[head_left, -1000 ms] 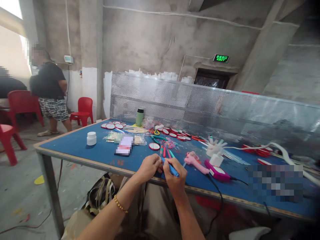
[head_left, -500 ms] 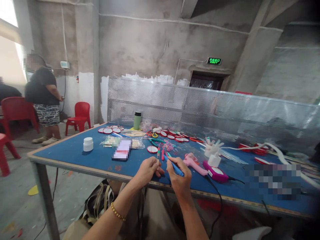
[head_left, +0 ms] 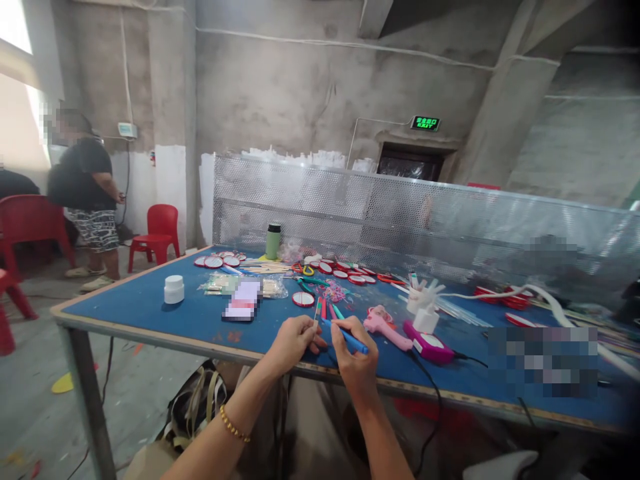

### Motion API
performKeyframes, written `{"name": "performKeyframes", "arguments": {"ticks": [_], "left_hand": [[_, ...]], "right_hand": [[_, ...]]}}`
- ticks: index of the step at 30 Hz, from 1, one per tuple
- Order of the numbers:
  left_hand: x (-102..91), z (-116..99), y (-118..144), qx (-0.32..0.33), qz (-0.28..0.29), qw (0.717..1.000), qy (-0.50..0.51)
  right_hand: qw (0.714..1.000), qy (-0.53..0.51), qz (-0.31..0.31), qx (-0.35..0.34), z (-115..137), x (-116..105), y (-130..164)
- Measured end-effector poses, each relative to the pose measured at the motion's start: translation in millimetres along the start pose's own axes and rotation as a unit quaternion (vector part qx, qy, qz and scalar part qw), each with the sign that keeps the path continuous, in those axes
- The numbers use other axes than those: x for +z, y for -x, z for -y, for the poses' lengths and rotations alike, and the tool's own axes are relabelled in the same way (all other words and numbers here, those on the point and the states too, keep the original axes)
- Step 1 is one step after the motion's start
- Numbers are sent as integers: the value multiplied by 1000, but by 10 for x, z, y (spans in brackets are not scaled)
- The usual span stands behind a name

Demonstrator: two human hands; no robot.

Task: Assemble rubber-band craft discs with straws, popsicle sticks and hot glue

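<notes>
Low at frame centre, over the near edge of the blue worktop (head_left: pixel 150 300): left hand (head_left: pixel 295 340) pinching a thin upright stick (head_left: pixel 316 313), right hand (head_left: pixel 356 357) gripping a blue pen (head_left: pixel 353 340), long axis slanting up-left toward the stick, tip just beside it.

White jar (head_left: pixel 174 289), green bottle (head_left: pixel 273 241), pink glue gun (head_left: pixel 387 328)

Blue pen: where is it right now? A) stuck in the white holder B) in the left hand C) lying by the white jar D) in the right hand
D: the right hand grips the blue pen at the table's near edge, its tip pointing toward the thin stick pinched in the left hand.
</notes>
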State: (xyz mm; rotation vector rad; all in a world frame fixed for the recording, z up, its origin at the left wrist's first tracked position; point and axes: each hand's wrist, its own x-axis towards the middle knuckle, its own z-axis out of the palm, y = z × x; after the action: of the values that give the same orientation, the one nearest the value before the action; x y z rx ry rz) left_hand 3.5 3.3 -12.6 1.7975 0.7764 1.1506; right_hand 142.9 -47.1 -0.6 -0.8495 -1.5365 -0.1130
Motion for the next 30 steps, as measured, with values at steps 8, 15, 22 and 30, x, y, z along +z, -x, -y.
{"name": "performKeyframes", "arguments": {"ticks": [8, 15, 22, 30], "left_hand": [[1, 40, 4, 19, -4, 1000, -16], [-4, 4, 15, 27, -1, 999, -32], [-3, -11, 25, 32, -11, 997, -73], [5, 14, 11, 32, -8, 997, -69]], "right_hand": [[999, -16, 31, -24, 56, -5, -3], [999, 3, 35, -23, 24, 13, 5], [999, 24, -5, -22, -26, 25, 29], [1000, 17, -12, 10, -39, 43, 39]]}}
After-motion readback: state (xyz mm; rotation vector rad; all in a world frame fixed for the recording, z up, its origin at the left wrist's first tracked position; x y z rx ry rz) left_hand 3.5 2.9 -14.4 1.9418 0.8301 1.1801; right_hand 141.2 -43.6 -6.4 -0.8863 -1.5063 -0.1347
